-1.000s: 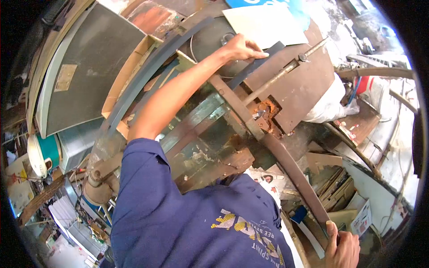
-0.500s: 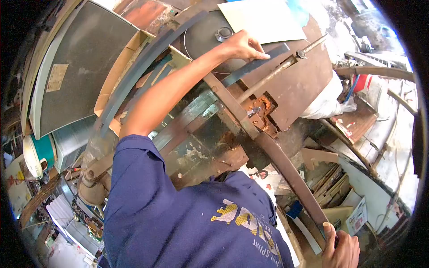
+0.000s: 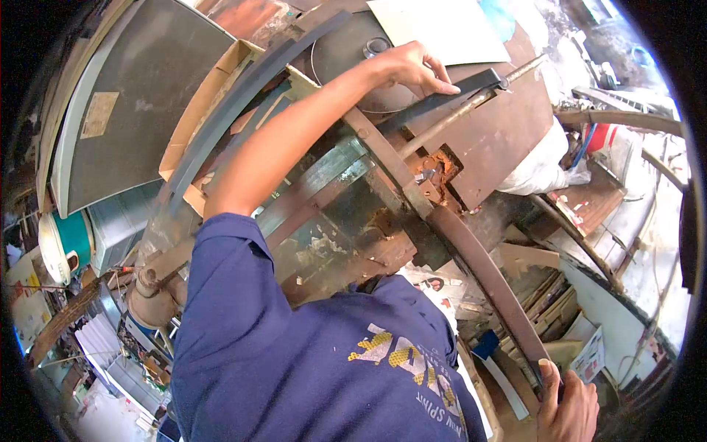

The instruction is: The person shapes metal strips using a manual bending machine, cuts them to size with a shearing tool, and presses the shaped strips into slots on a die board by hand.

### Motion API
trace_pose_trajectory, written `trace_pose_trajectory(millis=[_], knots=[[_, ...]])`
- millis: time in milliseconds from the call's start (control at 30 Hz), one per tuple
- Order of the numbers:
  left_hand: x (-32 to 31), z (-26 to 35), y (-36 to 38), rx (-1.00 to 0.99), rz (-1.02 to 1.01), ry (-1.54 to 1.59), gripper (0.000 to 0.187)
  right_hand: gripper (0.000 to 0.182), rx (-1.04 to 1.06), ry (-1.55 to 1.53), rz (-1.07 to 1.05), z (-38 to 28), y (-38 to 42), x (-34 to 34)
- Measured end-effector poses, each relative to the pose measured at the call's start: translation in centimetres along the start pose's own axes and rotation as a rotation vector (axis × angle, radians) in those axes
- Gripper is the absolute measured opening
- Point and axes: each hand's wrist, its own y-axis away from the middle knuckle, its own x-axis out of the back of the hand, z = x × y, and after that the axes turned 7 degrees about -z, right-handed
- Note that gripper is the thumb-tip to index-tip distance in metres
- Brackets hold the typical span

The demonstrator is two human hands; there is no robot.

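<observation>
My left hand (image 3: 418, 68) reaches across to the machine and pinches a dark flat strip (image 3: 480, 82) between thumb and fingers. The strip lies slantwise on the brown metal plate (image 3: 508, 140), its far end touching or very near the collar (image 3: 503, 84) on a thin metal rod (image 3: 442, 129). Down at the lower right, my right hand (image 3: 565, 409) is wrapped around the end of a long brown lever (image 3: 490, 280), thumb on top. The lever runs up to the machine beside a rusty cut-out (image 3: 440, 173). The strip's near end is partly hidden behind the machine's bar.
Long dark strips (image 3: 243, 103) lie over a cardboard box (image 3: 206, 103) on the left. A pale sheet (image 3: 442, 33) rests at the back of the machine. Wood scraps (image 3: 549, 306) stack below the lever. A white bag (image 3: 541, 166) sits at the right.
My left hand has pushed the strip to the right, so its end has come up to the rod's collar. My right hand stays on the lever's end. The view has shifted slightly.
</observation>
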Motion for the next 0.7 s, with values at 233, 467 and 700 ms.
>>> trace_pose_trajectory(millis=[233, 467, 700], knots=[[1.6, -0.9, 1.1, 0.075, 0.120, 0.046, 0.036, 0.061, 0.000, 0.026, -0.023, -0.2, 0.1, 0.3], [1.8, -1.9, -0.5, 0.191, 0.150, -0.116, 0.040, 0.056, 0.094, -0.005, 0.040, 0.6, 0.0, -0.3], [1.4, -3.8, 0.9, 0.315, -0.252, -0.043, 0.037, 0.056, 0.048, 0.004, -0.020, 0.2, 0.0, 0.0]])
